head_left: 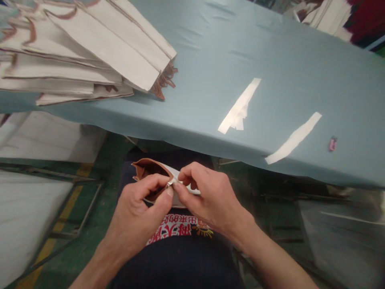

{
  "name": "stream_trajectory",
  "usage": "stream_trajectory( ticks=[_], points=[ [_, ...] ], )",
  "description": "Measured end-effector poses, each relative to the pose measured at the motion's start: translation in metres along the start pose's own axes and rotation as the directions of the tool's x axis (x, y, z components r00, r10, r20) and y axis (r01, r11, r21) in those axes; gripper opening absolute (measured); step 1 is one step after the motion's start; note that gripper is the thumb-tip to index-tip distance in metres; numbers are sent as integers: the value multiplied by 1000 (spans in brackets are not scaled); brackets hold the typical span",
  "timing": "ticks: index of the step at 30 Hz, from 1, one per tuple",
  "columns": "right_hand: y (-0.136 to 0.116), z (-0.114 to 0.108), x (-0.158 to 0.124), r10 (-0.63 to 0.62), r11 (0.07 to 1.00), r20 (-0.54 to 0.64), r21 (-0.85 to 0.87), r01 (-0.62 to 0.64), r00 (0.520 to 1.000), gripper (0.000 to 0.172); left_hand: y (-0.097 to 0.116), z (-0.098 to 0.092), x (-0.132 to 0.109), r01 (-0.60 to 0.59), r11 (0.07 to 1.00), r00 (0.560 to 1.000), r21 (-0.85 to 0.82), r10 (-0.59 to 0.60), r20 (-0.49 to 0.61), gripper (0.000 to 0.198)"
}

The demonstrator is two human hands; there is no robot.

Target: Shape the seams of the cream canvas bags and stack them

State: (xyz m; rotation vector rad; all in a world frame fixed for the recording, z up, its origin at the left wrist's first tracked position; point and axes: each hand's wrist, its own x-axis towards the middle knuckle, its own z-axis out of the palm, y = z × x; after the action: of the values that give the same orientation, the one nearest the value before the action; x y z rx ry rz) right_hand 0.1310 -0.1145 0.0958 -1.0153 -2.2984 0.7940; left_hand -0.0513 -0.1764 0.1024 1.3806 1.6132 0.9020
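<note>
Over my lap lies a cream bag-like fabric piece [165,167] with a brown lining, its mouth gaping toward the left. My left hand [144,204] pinches the edge of that mouth between thumb and index finger. Close against it, my right hand [207,192] pinches the same edge from the right, fingers curled. A small pale bit [171,184] shows between the fingertips; what it is I cannot make out. Both hands cover much of the piece's lower side.
A light blue table [192,80] runs across in front. Stacked cream pieces with brown edging [117,44] lie at its left. Two white strips, one [240,106] ragged, the other [294,138] nearer the edge, and a small pink object [332,143] lie on the right.
</note>
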Motion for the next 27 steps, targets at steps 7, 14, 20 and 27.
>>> stream_trajectory(
  ticks=[7, 14, 20, 27],
  points=[
    [4, -18, 7, -336, 892, 81, -292, 345, 938, 31, 8, 3, 5, -107, 992, 991, 62, 112, -71, 24],
    [-3, -23, 12, -385, 852, 144, -325, 411, 911, 35, 5, -2, 8, -143, 984, 987, 111, 149, -55, 25],
    [-1, -3, 9, -310, 901, 24, -311, 302, 950, 31, 0, -1, 8, -85, 996, 996, 7, 85, -30, 28],
    [-4, 9, 7, 149, 968, 18, 200, -149, 989, 11, -2, 1, 8, -50, 998, 997, -35, 48, -65, 27]
  ],
)
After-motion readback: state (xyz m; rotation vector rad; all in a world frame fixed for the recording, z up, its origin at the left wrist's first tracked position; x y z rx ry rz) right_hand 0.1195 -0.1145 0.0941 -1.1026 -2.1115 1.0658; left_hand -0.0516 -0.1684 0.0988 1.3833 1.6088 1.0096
